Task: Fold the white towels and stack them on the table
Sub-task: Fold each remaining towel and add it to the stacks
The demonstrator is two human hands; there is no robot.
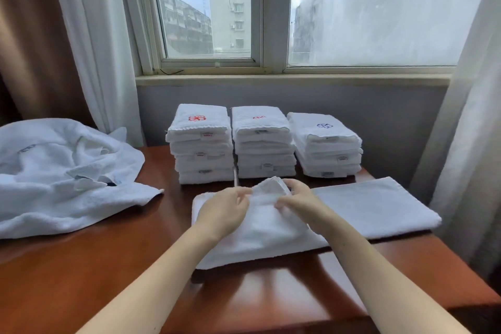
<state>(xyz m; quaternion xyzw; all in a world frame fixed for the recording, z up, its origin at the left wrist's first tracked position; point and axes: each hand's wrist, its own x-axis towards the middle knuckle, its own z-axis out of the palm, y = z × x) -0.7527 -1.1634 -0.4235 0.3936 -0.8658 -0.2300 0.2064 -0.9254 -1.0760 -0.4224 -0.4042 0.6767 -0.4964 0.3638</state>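
Left hand (225, 211) and right hand (301, 202) are pinching the towel (260, 238) at its far edge, likely for folding. Stacks (261, 141) are sitting farther, leaving working room.

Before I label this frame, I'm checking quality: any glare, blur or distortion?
Head view: daylight from the window backlights the scene; the table shows glare patches; wide-angle distortion tilts the curtains; left hand, right hand and the towel they grip look slightly soft.

A white towel (265, 238) lies flat across the wooden table (81, 266), its far edge bunched up. Behind it stand three folded stacks (264, 144); a crumpled heap (59, 176) lies left.
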